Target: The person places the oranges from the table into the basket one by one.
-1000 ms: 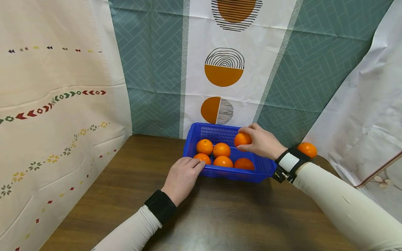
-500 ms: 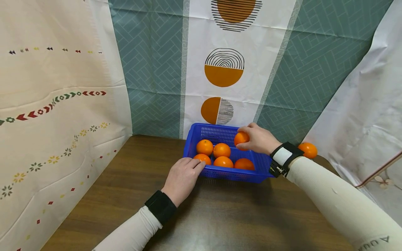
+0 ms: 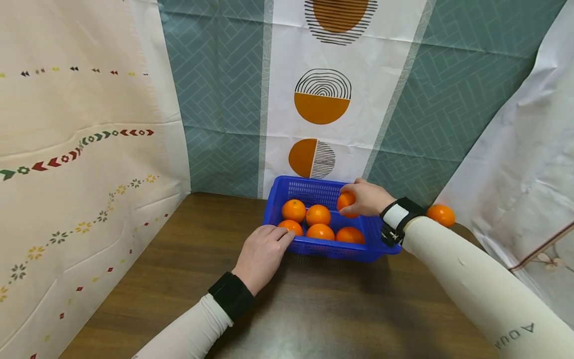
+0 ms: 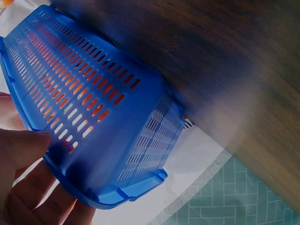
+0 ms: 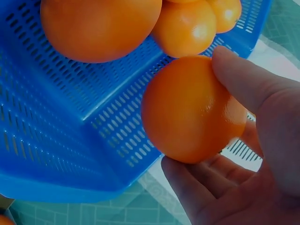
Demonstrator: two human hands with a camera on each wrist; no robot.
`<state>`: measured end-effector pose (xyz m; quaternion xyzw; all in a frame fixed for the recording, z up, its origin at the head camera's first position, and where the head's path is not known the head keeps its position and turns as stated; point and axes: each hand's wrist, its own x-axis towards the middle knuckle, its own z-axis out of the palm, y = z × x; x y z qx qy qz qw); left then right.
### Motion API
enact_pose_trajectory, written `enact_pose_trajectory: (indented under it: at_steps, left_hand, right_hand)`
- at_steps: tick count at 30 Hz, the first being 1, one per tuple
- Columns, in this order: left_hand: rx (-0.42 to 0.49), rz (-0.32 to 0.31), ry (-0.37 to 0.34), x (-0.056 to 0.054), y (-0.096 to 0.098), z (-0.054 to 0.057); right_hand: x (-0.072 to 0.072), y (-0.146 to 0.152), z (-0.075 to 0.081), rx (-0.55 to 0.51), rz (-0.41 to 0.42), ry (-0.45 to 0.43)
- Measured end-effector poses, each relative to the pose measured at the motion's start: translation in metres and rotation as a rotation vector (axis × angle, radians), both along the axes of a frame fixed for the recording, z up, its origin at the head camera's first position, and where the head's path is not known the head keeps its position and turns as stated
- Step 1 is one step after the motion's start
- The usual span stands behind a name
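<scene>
A blue perforated plastic basket (image 3: 334, 250) stands on the table with several oranges in it, among them one orange (image 3: 293, 211) at the back left. My left hand (image 3: 262, 254) grips the basket's near rim at the left corner; in the left wrist view the thumb (image 4: 28, 143) lies on the outer wall and the fingers curl over the rim. At the basket's back right, my right hand (image 3: 369, 198) holds another orange (image 5: 192, 110) between thumb and fingers, inside the rim. The right wrist view shows this orange beside the other oranges.
One more orange (image 3: 441, 215) sits outside the basket at the right, by the white cloth. Brown wooden table (image 3: 179, 279) runs in front of and left of the basket. A patterned curtain (image 3: 224, 99) hangs right behind the basket.
My right forearm has shifted slightly left and inward, and the held orange sits a little lower in the basket. The left hand keeps its grip on the rim.
</scene>
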<state>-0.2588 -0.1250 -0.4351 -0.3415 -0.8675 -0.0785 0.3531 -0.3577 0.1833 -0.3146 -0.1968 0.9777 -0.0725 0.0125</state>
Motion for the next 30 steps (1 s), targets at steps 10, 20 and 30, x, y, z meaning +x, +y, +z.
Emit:
enact_pose_trajectory:
  at_steps: [10, 20, 30]
  left_hand:
    - [-0.007, 0.001, 0.004, 0.0, -0.001, 0.0]
    - [-0.015, 0.002, 0.0, -0.001, -0.002, 0.0]
    - [-0.021, 0.006, -0.005, -0.001, -0.003, 0.001]
  right_hand:
    - [-0.013, -0.004, -0.005, 0.097, 0.016, -0.075]
    - [-0.012, -0.015, -0.005, 0.149, 0.017, -0.113]
    - [-0.023, -0.023, -0.013, 0.179, 0.016, -0.138]
